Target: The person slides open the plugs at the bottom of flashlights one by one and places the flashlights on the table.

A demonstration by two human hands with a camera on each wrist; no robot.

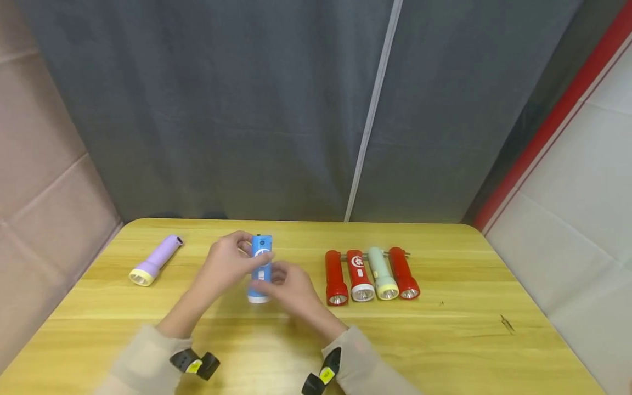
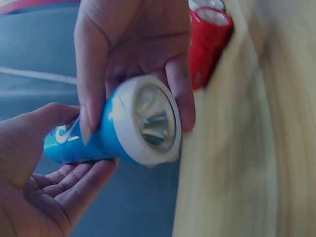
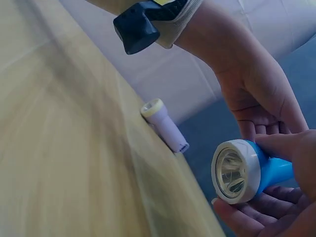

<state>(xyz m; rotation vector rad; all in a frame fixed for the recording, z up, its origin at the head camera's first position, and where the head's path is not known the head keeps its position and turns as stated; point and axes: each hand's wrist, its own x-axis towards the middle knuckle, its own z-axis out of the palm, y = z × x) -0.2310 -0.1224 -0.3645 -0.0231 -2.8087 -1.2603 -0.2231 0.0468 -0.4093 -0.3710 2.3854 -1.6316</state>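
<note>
Both hands hold a blue flashlight (image 1: 262,274) with a white head, its lens end pointing toward the person. My left hand (image 1: 229,260) grips the upper body, thumb across the front and fingers behind. Lower down, my right hand (image 1: 292,282) has its thumb across the barrel near the head and its fingers around the other side. In the left wrist view the white-rimmed head (image 2: 150,121) faces the camera between the right hand's thumb and fingers. The right wrist view shows the same clear lens (image 3: 232,173), with the left hand (image 3: 261,111) behind it.
A purple flashlight (image 1: 157,260) lies at the table's left. To the right, a row holds a red flashlight (image 1: 336,277), a red one with a white head (image 1: 359,274), a pale green one (image 1: 382,272) and another red one (image 1: 404,272). A grey curtain (image 1: 237,109) hangs behind the wooden table (image 1: 444,340).
</note>
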